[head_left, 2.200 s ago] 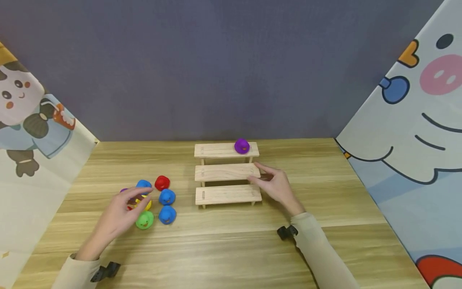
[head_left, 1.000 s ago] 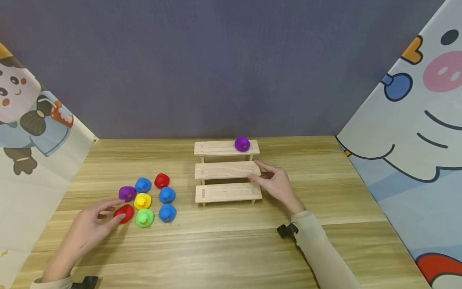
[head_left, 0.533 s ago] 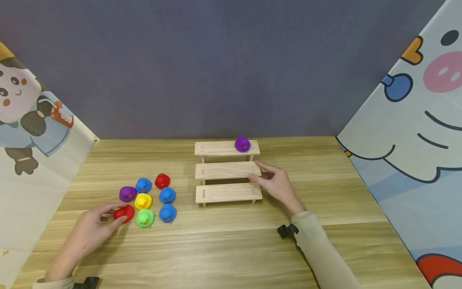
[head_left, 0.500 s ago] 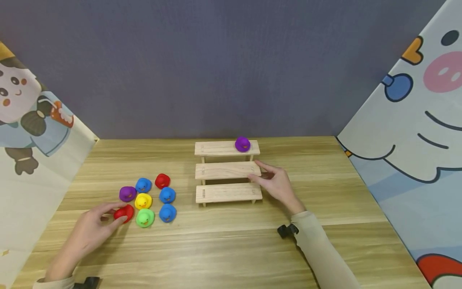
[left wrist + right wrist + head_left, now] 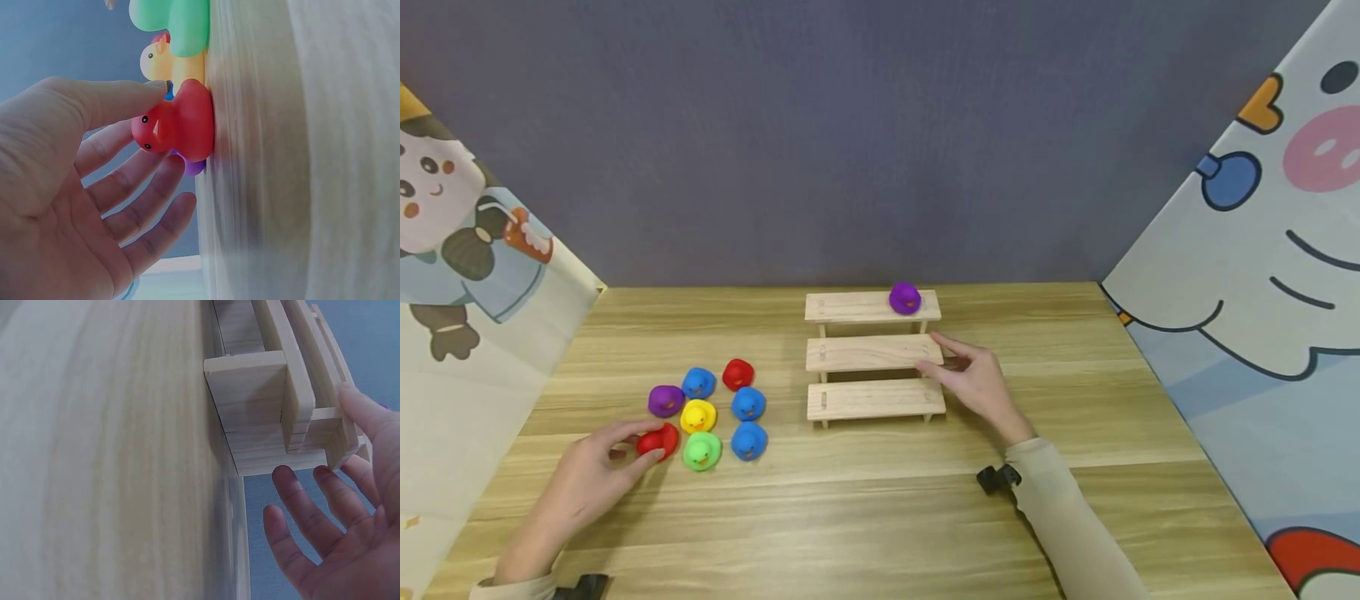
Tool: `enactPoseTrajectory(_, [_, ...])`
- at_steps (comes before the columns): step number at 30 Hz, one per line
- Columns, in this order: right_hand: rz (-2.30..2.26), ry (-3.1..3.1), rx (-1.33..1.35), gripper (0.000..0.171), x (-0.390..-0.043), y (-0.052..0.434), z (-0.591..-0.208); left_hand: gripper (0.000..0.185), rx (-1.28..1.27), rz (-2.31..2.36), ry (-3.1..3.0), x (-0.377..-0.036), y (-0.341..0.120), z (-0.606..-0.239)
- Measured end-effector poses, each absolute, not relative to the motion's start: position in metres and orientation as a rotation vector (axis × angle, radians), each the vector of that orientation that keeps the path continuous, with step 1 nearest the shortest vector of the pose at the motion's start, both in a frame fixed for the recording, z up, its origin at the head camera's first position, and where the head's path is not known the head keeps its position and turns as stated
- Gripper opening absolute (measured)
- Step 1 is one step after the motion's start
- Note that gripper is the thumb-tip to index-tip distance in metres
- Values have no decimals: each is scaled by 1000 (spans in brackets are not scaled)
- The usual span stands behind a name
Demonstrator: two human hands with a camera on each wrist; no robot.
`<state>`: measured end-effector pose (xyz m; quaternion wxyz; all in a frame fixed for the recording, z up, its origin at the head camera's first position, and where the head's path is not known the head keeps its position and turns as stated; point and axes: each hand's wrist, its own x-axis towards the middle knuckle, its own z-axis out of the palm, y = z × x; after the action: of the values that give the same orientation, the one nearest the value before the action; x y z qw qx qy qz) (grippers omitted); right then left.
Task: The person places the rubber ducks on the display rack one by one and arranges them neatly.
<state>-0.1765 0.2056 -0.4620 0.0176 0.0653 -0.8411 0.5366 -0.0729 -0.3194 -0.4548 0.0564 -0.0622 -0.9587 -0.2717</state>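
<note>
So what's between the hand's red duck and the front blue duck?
The head view shows the green rubber duck between the red duck and the blue duck.

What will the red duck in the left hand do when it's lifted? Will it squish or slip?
The red duck probably won't tip easily if nudged, since its broad bottom sits on the table. Its smooth surface might be a little slippery. It may be fairly firm, because its round head shows no dent in the left hand.
</note>
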Motion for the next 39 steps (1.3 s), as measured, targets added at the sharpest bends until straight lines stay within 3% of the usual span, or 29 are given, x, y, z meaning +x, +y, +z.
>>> enactPoseTrajectory(39, [1657,-2633,192,62,-177,206,-460,31,-258,-780,-2854,-75,-320,-447])
